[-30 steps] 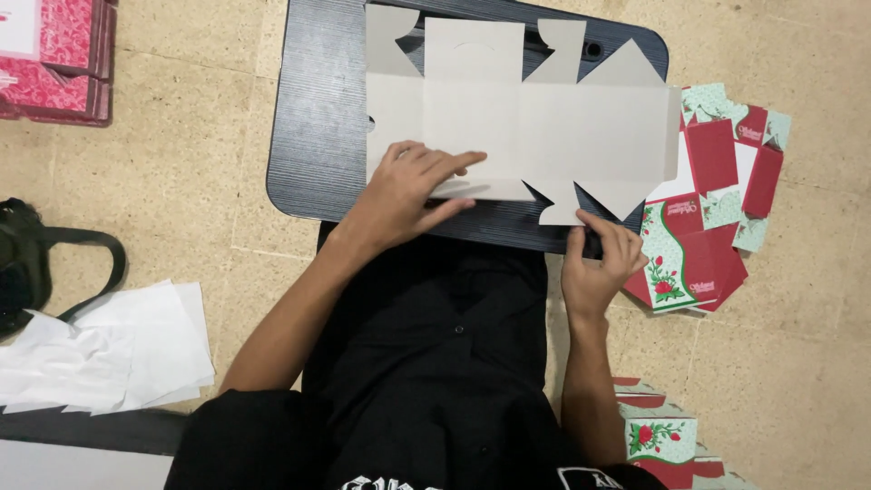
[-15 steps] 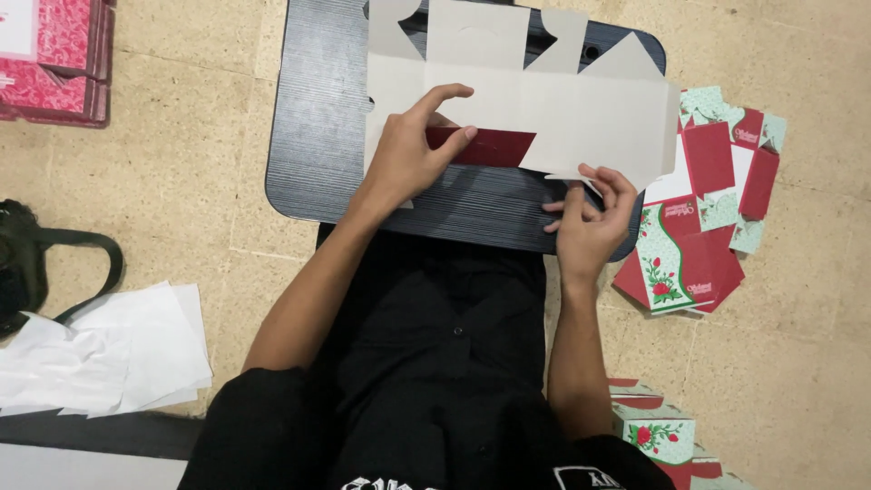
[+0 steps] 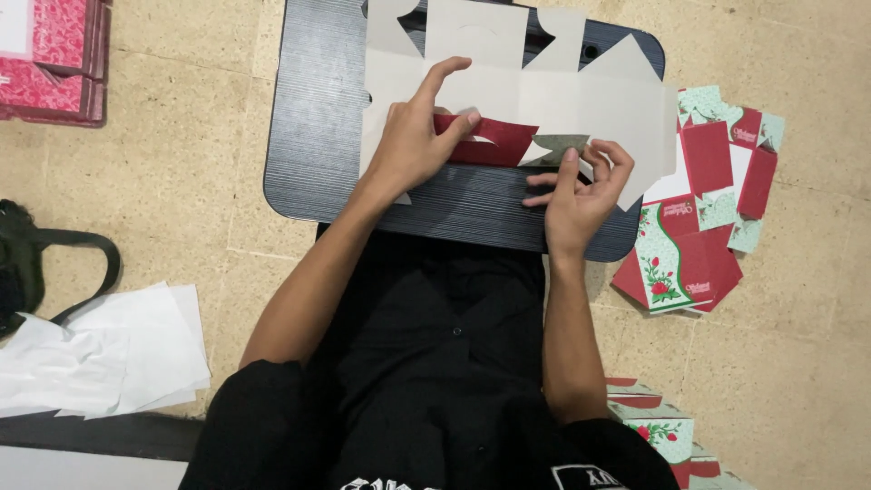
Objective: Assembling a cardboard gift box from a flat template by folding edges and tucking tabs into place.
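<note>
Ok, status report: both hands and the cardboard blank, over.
Left hand pressing the folded red flap. Right hand pinching the lower edge of the cardboard blank. Blank lies plain side up on the black board. Nothing in the way.
</note>
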